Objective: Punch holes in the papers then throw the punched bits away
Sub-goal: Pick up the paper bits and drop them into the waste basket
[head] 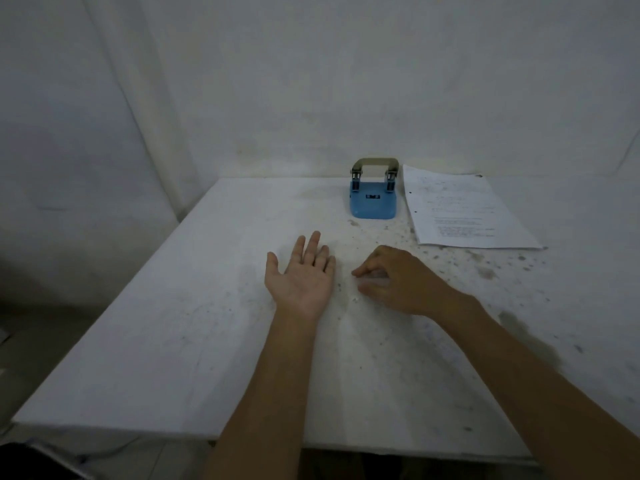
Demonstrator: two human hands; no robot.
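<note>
Bits [355, 299] lie scattered on the desk [173, 323] between our flat, released left hand [301, 275] and right hand [394, 278], fingers [360, 271] curled, sweeping; we think strays could scatter beyond the palm.

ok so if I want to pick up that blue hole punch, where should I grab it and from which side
Probably by its blue base, hands coming from the near side and pinching its left and right edges. The hole punch stands upright with the flat front toward you, free on its left, while the papers lie close on its right. The metal lever is raised and likely hinged, so it may move if you lift by it.
</note>
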